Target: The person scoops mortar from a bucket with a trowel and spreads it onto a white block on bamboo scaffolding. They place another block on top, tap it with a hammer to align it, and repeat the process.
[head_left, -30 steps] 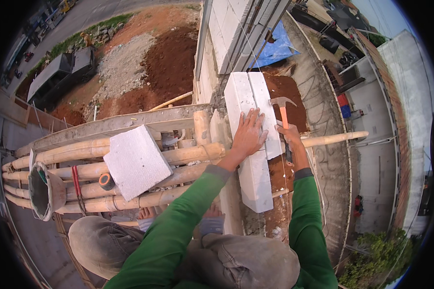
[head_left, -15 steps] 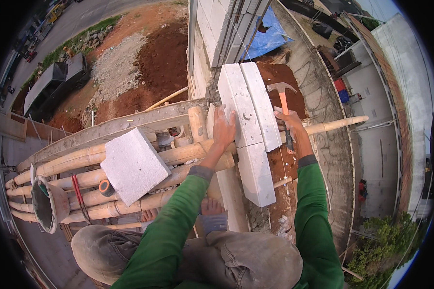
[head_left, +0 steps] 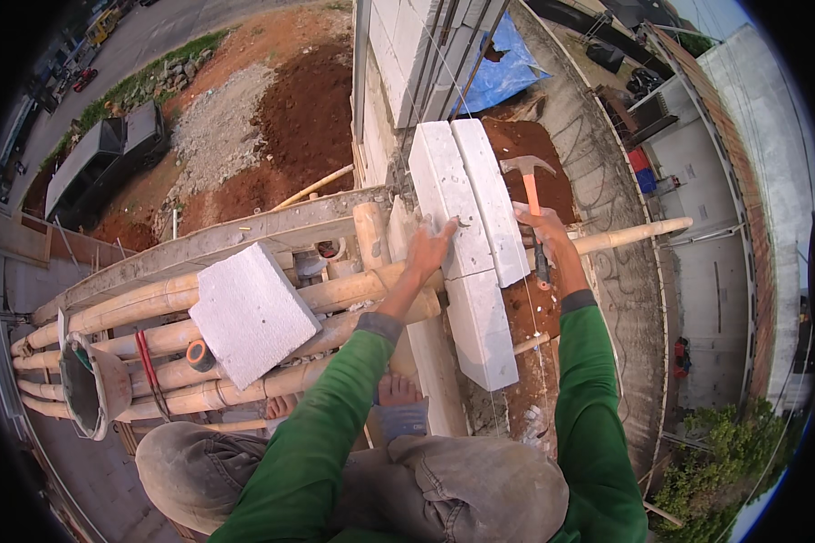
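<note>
A row of white lightweight concrete blocks (head_left: 457, 204) stands on the wall in front of me, with a lengthwise gap in its top. My left hand (head_left: 428, 246) rests against the near left side of these blocks. Its index finger stretches onto the top face beside a small dark mark, and no object shows in it. On the other side, my right hand (head_left: 547, 228) grips a claw hammer (head_left: 532, 188) by its orange and black handle, head pointing away from me. Some of that hand's fingers reach close to the right block edge.
Bamboo poles (head_left: 167, 294) form the platform on my left. On them lie a loose white block (head_left: 254, 312), a bucket (head_left: 109, 389), a red-handled tool (head_left: 145, 357) and an orange-black tape measure (head_left: 200, 355). Thin string runs along the blocks. A bamboo pole (head_left: 638, 233) sticks out right.
My left hand has shifted slightly nearer to me, and its index finger now stretches onto the block top. The right hand with the hammer and the blocks look almost unchanged.
</note>
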Demonstrator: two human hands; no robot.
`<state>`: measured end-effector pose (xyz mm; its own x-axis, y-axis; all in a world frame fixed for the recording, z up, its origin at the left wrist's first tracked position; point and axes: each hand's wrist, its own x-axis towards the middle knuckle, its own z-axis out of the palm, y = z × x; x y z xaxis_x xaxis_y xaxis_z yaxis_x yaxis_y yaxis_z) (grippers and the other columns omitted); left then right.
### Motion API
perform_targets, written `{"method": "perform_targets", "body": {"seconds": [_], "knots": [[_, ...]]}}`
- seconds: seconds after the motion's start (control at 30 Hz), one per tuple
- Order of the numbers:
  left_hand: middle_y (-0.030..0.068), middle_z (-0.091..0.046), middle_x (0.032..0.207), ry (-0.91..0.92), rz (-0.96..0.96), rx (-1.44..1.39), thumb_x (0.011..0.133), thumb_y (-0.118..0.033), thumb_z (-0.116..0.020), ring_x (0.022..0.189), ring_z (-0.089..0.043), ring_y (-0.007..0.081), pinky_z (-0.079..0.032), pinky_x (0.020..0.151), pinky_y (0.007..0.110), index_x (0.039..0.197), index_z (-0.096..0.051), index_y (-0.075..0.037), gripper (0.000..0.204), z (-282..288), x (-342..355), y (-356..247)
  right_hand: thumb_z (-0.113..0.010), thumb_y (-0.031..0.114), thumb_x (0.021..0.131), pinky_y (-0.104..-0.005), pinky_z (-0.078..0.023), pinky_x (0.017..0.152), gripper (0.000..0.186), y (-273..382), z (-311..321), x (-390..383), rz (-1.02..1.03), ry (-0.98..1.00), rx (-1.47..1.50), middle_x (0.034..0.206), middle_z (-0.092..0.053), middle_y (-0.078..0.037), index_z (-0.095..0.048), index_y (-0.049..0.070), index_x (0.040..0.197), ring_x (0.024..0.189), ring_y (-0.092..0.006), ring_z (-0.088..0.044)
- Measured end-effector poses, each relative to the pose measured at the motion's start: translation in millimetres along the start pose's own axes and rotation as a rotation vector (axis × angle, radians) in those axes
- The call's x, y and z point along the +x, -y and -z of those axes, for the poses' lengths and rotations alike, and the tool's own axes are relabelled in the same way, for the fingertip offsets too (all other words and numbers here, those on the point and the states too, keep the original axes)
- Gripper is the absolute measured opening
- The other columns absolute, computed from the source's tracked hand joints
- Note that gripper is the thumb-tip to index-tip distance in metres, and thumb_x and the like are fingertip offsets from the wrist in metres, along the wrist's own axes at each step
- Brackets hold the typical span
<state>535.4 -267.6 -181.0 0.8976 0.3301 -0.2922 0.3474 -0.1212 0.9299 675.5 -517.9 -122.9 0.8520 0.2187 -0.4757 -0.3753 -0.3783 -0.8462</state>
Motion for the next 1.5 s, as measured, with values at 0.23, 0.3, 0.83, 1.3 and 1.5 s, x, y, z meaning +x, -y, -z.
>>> {"method": "perform_targets", "body": {"seconds": [0.23, 0.3, 0.83, 1.3, 1.5], "knots": [[0.0364, -0.069, 0.132, -0.006, 0.032, -0.037, 0.08, -0.066, -0.086, 0.123, -0.072, 0.0423, -0.055, 0.106, 0.042, 0.144, -0.051, 0.021, 0.114, -22.1, -1.2, -8.8, -0.086, 0.014, 0.089, -0.0282, -0.038, 0.053, 0.05, -12.2, -18.5, 9.5, 0.063, -0.085, -0.119, 0.08, -0.067, 0.001, -0.073, -0.009, 0.132, 0.06, -0.0073, -0.051], [0.0356, -0.07, 0.128, -0.04, 0.054, -0.003, 0.077, -0.067, -0.089, 0.119, -0.073, 0.0419, -0.056, 0.104, 0.044, 0.143, -0.05, 0.02, 0.116, -26.2, -1.9, -13.6, -0.085, 0.012, 0.09, -0.0284, -0.039, 0.053, 0.049, -9.3, -21.4, 7.6, 0.093, -0.09, -0.111, 0.082, -0.068, 0.0, -0.073, -0.009, 0.132, 0.06, -0.0072, -0.052], [0.0231, -0.067, 0.126, -0.281, 0.359, 0.037, 0.065, -0.046, -0.103, 0.119, -0.07, 0.0399, -0.062, 0.096, 0.049, 0.136, -0.039, -0.004, 0.104, -61.8, -14.1, -53.1, -0.083, 0.02, 0.095, -0.0317, -0.053, 0.099, 0.062, -23.2, 4.2, 26.0, 0.069, 0.02, -0.169, 0.122, -0.075, -0.011, -0.063, -0.013, 0.144, 0.107, -0.0195, -0.07], [0.0192, -0.034, 0.173, -0.252, 0.372, -0.148, 0.07, -0.026, -0.1, 0.142, -0.053, 0.0496, -0.056, 0.107, 0.058, 0.165, -0.023, -0.002, 0.125, -73.5, -6.4, -43.9, -0.072, 0.03, 0.106, -0.0328, -0.042, 0.06, 0.034, 35.2, 31.2, 44.8, 0.728, -0.569, -0.631, 0.071, -0.058, -0.001, -0.076, -0.004, 0.108, 0.063, -0.0099, -0.049], [0.0155, -0.032, 0.174, -0.204, 0.419, -0.053, 0.069, -0.035, -0.101, 0.147, -0.048, 0.0453, -0.054, 0.112, 0.055, 0.168, -0.018, -0.004, 0.132, -67.1, -9.3, -51.8, -0.076, 0.04, 0.103, -0.0319, -0.036, 0.056, 0.042, 94.2, 11.6, -21.0, 0.619, -0.512, -0.574, 0.066, -0.052, 0.002, -0.075, -0.002, 0.095, 0.059, -0.0087, -0.045]]}}
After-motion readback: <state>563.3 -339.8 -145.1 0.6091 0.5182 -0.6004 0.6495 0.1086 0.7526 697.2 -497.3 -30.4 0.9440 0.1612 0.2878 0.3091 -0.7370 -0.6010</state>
